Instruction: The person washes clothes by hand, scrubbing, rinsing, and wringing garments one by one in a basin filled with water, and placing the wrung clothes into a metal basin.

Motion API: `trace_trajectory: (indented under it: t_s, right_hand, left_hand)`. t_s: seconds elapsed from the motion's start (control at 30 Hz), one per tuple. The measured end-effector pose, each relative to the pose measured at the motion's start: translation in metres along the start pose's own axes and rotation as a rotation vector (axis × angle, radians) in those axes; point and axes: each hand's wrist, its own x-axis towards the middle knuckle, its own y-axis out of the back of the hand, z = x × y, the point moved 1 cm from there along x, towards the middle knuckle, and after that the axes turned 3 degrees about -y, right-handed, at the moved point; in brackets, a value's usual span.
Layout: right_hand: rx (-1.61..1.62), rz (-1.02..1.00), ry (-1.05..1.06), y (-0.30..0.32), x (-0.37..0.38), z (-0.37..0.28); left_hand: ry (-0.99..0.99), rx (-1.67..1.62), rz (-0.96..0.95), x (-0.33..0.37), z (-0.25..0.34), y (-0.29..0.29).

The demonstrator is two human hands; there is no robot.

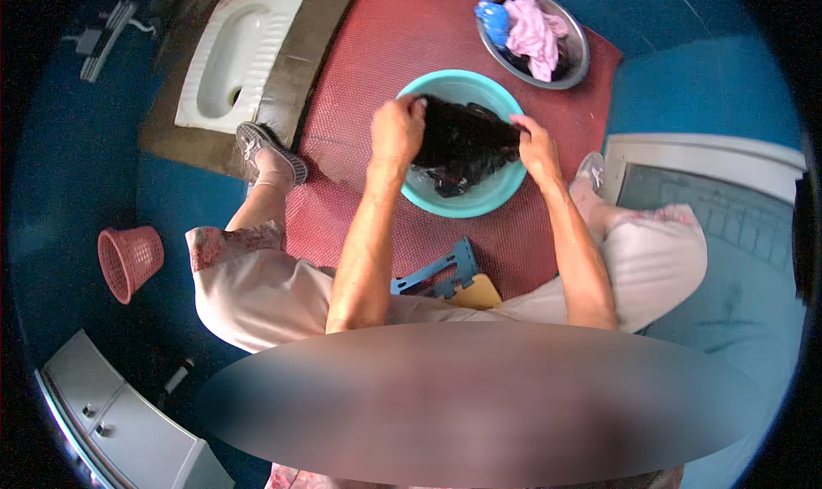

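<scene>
Between my feet a turquoise basin (467,208) stands on the red mat, with water and dark wet cloth in it. A black cloth (467,136) is stretched across the top of the basin, held at both sides. My left hand (397,129) is closed on its left edge, over the basin's left rim. At the right rim my right hand (539,149) pinches the other edge between thumb and fingers. The lower part of the cloth merges with the dark wet fabric in the water, so I cannot tell where it ends.
A metal bowl (584,56) with pink cloth (535,33) and a blue bundle (492,22) stands at the far right. A squat toilet (231,56) lies far left. Beneath me is a blue and yellow stool (467,271). A pink basket (130,260) is at left, a white door frame (702,151) at right.
</scene>
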Motion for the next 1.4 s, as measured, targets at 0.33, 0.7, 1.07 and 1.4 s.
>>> trace_trajectory:
  t_s: [0.33,0.7,1.07,1.4]
  right_hand:
    - [0.916,0.054,0.423,0.136,-0.069,-0.17]
    - [1.27,-0.397,-0.435,-0.021,-0.047,-0.082]
    - [1.286,-0.234,-0.538,-0.076,-0.04,0.0]
    - [0.087,-0.044,0.613,-0.076,-0.122,-0.146]
  left_hand:
    - [-0.214,-0.628,0.393,-0.023,0.128,0.121]
    - [0.136,-0.514,0.13,-0.073,0.05,-0.026]
    - [0.469,-0.187,0.1,-0.088,-0.004,-0.07]
    - [-0.096,-2.047,-0.242,-0.11,-0.083,-0.129]
